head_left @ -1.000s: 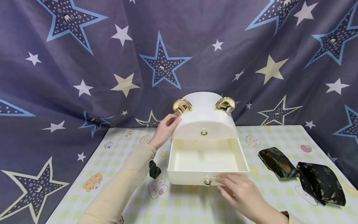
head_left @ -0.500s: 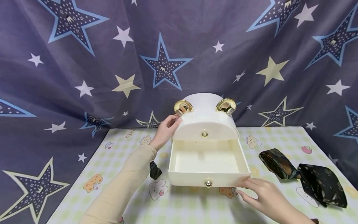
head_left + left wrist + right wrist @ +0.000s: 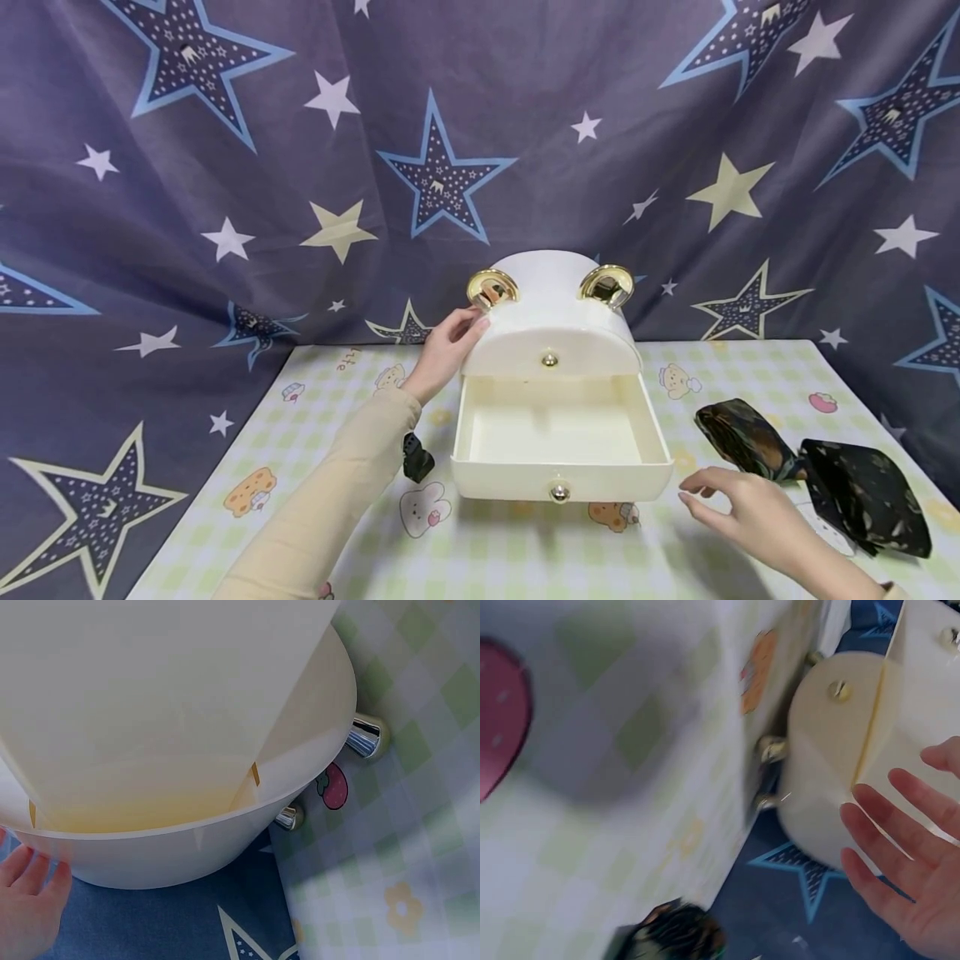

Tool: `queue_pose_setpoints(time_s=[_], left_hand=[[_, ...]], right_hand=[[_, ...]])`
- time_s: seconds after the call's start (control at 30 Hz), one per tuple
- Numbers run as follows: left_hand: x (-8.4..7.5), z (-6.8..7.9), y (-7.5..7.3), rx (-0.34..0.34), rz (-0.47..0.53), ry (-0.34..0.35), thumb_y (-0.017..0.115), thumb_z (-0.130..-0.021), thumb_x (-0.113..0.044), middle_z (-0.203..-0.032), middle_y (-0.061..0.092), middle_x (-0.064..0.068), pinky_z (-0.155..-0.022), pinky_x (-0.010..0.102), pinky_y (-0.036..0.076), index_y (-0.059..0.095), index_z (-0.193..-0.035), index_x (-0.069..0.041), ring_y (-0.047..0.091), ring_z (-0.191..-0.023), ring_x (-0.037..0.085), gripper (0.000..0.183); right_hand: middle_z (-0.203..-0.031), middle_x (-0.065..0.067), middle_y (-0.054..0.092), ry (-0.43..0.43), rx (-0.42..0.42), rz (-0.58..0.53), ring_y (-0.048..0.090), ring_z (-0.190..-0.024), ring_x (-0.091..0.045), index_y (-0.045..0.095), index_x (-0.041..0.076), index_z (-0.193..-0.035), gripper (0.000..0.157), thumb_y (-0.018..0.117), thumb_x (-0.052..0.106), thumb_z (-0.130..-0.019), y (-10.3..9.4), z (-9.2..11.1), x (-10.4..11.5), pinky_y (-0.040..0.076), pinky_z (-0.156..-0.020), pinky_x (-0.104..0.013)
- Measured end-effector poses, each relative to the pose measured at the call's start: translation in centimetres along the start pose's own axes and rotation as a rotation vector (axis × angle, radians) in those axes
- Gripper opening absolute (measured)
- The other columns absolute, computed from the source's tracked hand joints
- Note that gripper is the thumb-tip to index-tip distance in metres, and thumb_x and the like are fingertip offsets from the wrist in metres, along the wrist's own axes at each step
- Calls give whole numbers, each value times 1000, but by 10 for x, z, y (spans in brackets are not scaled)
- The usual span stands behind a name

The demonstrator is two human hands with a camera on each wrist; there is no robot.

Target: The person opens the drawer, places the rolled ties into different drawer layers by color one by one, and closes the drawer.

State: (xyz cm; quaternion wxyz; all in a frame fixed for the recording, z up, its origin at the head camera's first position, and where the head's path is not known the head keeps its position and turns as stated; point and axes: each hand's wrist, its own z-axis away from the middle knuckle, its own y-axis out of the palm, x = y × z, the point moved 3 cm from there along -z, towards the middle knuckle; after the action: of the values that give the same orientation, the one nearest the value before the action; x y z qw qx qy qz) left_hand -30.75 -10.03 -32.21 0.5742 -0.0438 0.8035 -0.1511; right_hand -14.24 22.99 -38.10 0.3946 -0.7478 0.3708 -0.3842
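On the checked table (image 3: 292,442), near the rear edge: white box (image 3: 551,287) with drawer (image 3: 510,482) pulled well out, no contents visible. Judged done with opening, not yet with closing. At left hand (image 3: 447,353): touching box flank with loosely bent fingers, apparently pinching nothing. At right hand (image 3: 753,514): spread, holding nothing, just off drawer's front corner. Ample room before drawer; tighter rightward, towards dark pouches (image 3: 862,492).

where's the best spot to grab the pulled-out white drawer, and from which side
Probably by the round metallic knob, pinched with thumb and fingers, coming from the front, the person's side. It sticks out from the middle of the drawer's front face, toward the person, and nothing covers it. The right hand is apart from the drawer, just off its right front corner.
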Motion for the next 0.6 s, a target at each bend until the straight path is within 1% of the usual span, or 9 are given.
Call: queue_pose_setpoints(time_s=[0.1, 0.2, 0.27, 0.4, 0.5, 0.6], left_hand=[[0, 0, 0, 0, 4, -1, 52, -90, -23, -133, 41, 12, -104, 22, 31, 52, -115, -1, 37, -124, 21, 33], [0, -1, 0, -3, 8, 8, 52, -90, -22, -133, 41, 13, -104, 23, 31, 52, -114, 0, 37, -124, 22, 33], [0, 0, -1, -8, 8, 14, 53, -90, -22, -132, 42, 13, -104, 23, 32, 52, -114, 0, 38, -123, 22, 33], [0, 0, -1, 0, 5, 14, 52, -90, -22, -133, 41, 13, -104, 23, 31, 52, -115, 0, 37, -124, 22, 33], [0, 0, 0, 2, 2, 2, 52, -90, -23, -133, 41, 11, -104, 21, 31, 52, -115, -2, 37, -124, 20, 33], [0, 0, 0, 1, -3, -5, 52, -90, -24, -134, 41, 10, -104, 20, 31, 52, -115, -3, 37, -124, 19, 33]], right_hand=[[-77, 13, 63, 49, 40, -11, 55, -66, -1, 65, 24, -79, 5, 69, 24, -76, 1, -2, -13, 45, -48, -20], [-79, 10, 64, 83, 68, -30, 57, -67, -5, 66, 20, -82, 6, 67, 24, -77, 2, -5, -26, 47, -50, -21], [-81, 8, 64, 108, 83, -43, 59, -69, -8, 66, 19, -84, 8, 66, 25, -79, 2, -8, -34, 48, -53, -24], [-85, 3, 65, 152, 111, -74, 61, -73, -17, 66, 14, -90, 16, 63, 27, -82, 3, -13, -52, 51, -60, -35], [-89, -4, 65, 180, 133, -106, 61, -78, -23, 65, 8, -97, 24, 61, 27, -83, 3, -16, -65, 52, -65, -42], [-95, -13, 63, 206, 136, -126, 60, -83, -30, 62, 2, -102, 29, 60, 24, -84, 3, -19, -78, 51, -68, -45]])
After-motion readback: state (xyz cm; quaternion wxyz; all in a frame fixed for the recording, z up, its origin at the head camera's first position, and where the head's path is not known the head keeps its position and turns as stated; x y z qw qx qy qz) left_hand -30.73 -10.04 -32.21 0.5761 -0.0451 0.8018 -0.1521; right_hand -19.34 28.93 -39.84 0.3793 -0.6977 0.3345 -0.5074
